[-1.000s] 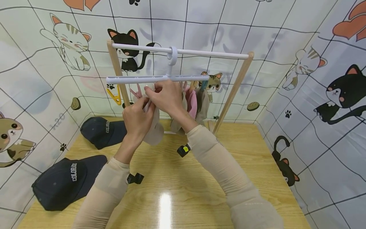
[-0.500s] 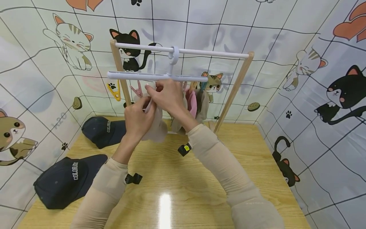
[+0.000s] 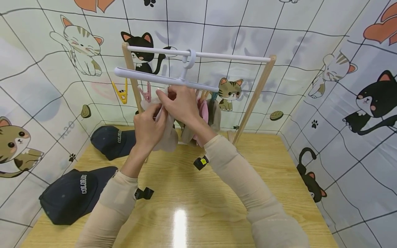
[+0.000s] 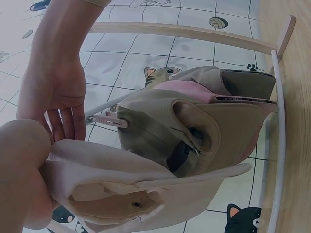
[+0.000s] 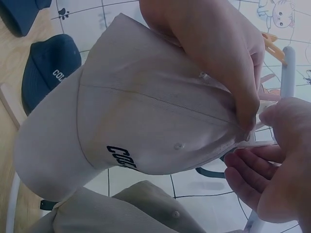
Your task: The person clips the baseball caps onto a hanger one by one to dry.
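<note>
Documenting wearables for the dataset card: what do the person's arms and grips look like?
Left sleeve and right sleeve match: plain cream, creased, ending short of the hands. Left grip and right grip are bare, no gloves. A small black block shows beside the left sleeve; a second block, beside the right, bears a yellow patch. No cables visible.

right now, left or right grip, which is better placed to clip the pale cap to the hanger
Probably the right grip: it is up just beneath the hanger. The left grip is busy pinching the pale cap, so it seems better used for steadying that.
</note>
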Tool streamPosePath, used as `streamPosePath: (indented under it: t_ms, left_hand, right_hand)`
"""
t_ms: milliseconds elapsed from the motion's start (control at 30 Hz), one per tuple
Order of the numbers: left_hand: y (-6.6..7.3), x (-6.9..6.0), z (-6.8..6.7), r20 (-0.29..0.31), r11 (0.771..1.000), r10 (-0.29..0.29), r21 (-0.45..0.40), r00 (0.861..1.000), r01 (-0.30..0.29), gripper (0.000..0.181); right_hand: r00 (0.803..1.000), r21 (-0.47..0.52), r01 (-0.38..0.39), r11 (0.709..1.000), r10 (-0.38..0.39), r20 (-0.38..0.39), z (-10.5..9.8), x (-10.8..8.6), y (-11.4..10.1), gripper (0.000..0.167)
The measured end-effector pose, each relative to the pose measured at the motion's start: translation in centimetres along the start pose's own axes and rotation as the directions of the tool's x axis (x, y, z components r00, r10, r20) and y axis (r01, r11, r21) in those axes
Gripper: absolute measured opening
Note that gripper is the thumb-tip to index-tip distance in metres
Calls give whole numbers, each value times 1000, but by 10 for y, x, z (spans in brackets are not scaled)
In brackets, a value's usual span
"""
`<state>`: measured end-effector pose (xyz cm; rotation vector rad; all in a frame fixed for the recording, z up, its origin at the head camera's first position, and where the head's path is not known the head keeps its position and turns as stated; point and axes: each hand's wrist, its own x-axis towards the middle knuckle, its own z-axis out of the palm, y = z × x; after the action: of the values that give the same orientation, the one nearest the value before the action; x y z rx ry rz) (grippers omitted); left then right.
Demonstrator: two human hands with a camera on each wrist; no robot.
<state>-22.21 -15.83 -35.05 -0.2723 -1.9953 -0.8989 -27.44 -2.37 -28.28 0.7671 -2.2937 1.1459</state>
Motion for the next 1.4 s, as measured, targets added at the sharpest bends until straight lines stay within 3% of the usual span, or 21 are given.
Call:
streamPosePath:
  t_ms: [300,567,800,1033,1400]
  left_hand:
    - [5,-1,-10,68,999,-22,-37,997,25,28]
    - [4,-7,-24,185,996,-68,-42,980,77,35]
    - [4,-15,-38,312,992,-117,-4,943,124,47]
    - [-1,-27,-54,420,992,-128,66,899,110,58]
    - [-15,-51,-84,477,973,-219,172,851,154,71]
  right_hand:
    - [999,-2,-27,1000,27,45,-6,-6,1,35]
    - [996,26,-63,998,61,68,-13,-15,3,41]
    - [991,73,-51,996,41,129,-22,-25,8,48]
    - [984,36,-49,998,42,171,-30,-33,10,54]
    - [965,-3,-1,1000,2,262,-39,-45,17,62]
